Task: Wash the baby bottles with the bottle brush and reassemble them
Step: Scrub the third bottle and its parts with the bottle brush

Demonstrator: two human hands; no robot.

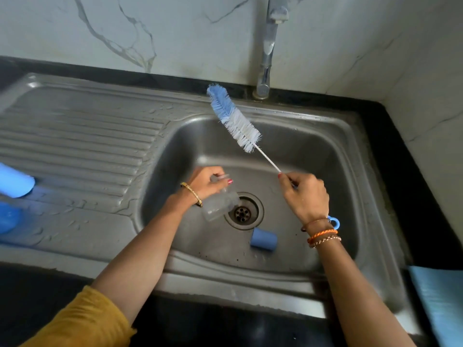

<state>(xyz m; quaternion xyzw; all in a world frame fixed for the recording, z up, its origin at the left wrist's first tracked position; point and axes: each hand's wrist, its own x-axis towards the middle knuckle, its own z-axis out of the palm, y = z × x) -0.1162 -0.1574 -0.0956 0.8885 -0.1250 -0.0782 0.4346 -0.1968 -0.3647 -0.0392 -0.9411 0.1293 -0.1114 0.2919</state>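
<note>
My left hand point(208, 182) grips a clear baby bottle point(220, 205) by its neck end, over the sink basin point(295, 151); the bottle's body slants down toward the drain point(242, 213). My right hand point(307, 195) holds the wire handle of the bottle brush point(234, 116). The brush's blue and white bristle head points up and to the left, in the air below the tap, away from the bottle. The handle's blue ring point(334, 221) sticks out by my right wrist. A blue bottle cap point(263, 239) lies on its side on the basin floor near the drain.
A steel tap point(268, 51) rises behind the basin. The ribbed, wet drainboard point(82, 146) spreads to the left, with blue plastic pieces point(15, 181) at its left edge. A light blue cloth point(441, 301) lies on the black counter at the right.
</note>
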